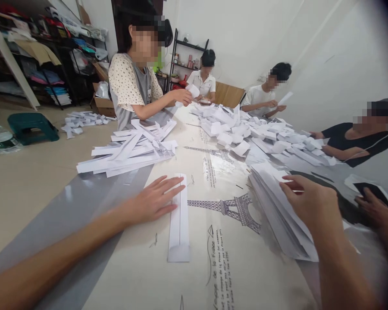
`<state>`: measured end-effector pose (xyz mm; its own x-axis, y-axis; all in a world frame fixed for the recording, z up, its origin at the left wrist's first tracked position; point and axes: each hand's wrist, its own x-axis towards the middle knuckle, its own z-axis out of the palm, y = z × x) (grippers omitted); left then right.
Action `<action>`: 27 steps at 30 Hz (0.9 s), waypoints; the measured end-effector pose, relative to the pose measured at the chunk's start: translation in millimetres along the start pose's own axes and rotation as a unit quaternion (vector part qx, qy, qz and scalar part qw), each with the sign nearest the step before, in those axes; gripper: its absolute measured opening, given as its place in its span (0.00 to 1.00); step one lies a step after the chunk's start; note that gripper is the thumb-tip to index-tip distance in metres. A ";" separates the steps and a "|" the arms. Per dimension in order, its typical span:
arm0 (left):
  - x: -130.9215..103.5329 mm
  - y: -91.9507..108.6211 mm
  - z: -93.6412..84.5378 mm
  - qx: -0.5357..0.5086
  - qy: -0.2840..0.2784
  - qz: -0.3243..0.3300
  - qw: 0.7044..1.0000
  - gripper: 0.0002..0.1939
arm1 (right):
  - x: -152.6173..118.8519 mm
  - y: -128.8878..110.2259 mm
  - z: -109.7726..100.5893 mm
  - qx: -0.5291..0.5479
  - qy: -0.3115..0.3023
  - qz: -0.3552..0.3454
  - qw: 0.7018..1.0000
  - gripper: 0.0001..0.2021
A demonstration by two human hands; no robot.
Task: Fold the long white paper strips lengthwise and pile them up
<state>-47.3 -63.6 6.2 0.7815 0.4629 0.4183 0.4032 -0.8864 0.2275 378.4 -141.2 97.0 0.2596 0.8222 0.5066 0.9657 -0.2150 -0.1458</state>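
My left hand (157, 200) lies flat with its fingers spread over a long folded white paper strip (180, 232). A seam runs down the middle of the strip, and its near end shows a short folded flap. On the right, my right hand (305, 196) is at the upper edge of a thick stack of white paper sheets (281, 215). Its thumb and index finger come together at the edge of the top sheet. The other fingers of that hand are curled and partly hidden.
A printed tablecloth (139, 275) with Eiffel Tower drawings covers the table. Long paper strips (132, 148) lie piled at the left, and a big heap of folded papers (255, 129) at the right. Several people sit around. A green stool (32, 127) stands on the floor.
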 end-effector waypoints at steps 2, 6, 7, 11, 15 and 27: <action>3.2 8.1 -1.3 -0.065 -0.005 -0.043 0.997 0.27 | -5.9 -28.5 -14.2 0.019 0.030 -0.072 0.997 0.10; 10.7 27.6 -7.8 -0.370 0.034 -0.218 0.903 0.28 | -35.4 -105.1 -14.1 0.116 0.044 -0.317 0.940 0.09; 12.5 32.3 -8.2 -0.459 0.046 -0.240 0.854 0.27 | -44.7 -123.9 -6.6 0.124 0.022 -0.376 0.918 0.10; 15.8 44.0 -0.5 -0.592 0.066 -0.314 0.739 0.22 | -72.8 -176.7 35.0 0.134 -0.057 -0.499 0.854 0.13; 14.7 44.1 8.9 -0.600 0.077 -0.358 0.712 0.20 | -77.5 -185.6 61.2 0.289 -0.065 -0.433 0.851 0.06; 13.0 48.2 -11.8 -0.617 0.041 -0.347 0.705 0.20 | -81.7 -174.7 52.3 0.417 -0.322 -0.213 0.823 0.28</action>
<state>-23.3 -100.2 33.1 0.5491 0.8252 -0.1322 -0.0866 0.2136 0.9731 187.9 -143.3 36.6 -0.4197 0.8958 0.1466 0.5545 0.3809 -0.7399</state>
